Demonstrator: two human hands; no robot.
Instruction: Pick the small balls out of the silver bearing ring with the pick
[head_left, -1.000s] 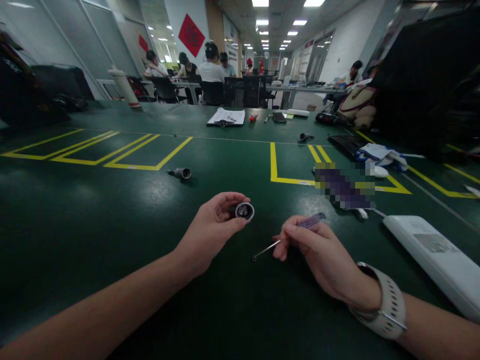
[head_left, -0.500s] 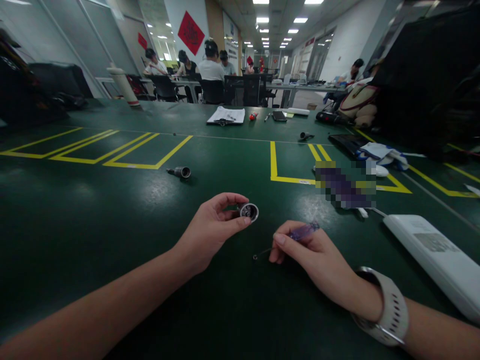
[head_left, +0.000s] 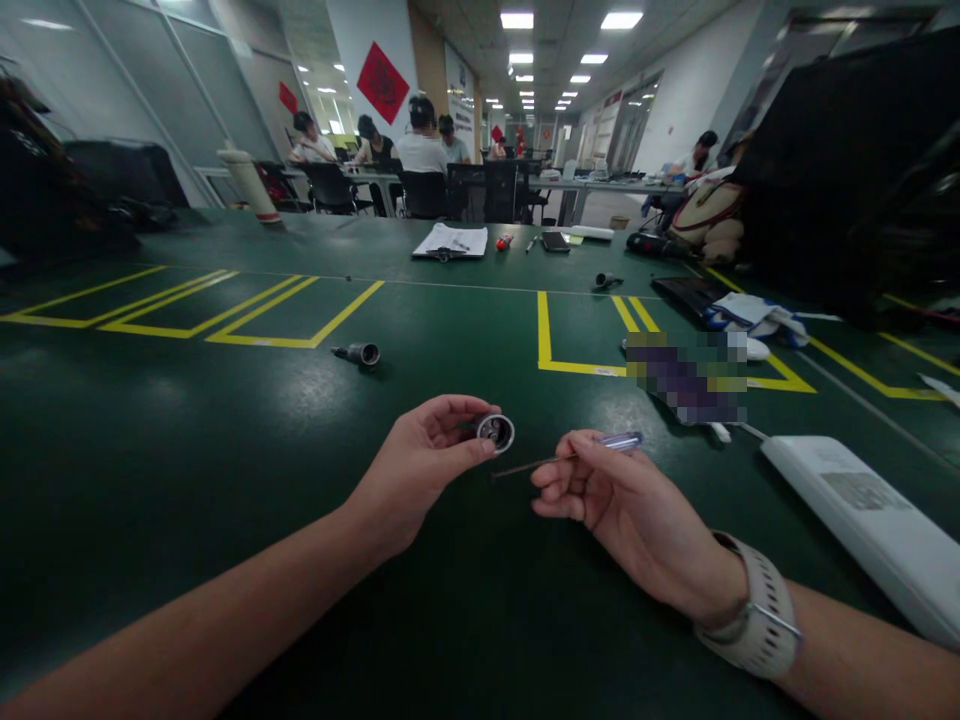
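Between the thumb and fingers of my left hand is a small round metal part, its open end facing me with darker pieces inside. My right hand grips a screwdriver by its clear purplish handle. The thin shaft points left, and its tip is just below the round part, apart from it. A dark cup-shaped part with a stem lies on the green table beyond my left hand. A similar dark part lies farther back on the right.
At the right are a long white device, a blurred-out object and a cloth. A clipboard with papers and a bottle stand farther back. Yellow tape marks the table. Several people sit at tables behind.
My right hand has turned palm-up and opened its lower fingers a little. The screwdriver's shaft has swung up, its tip now closer to the round part. The view has tilted slightly.
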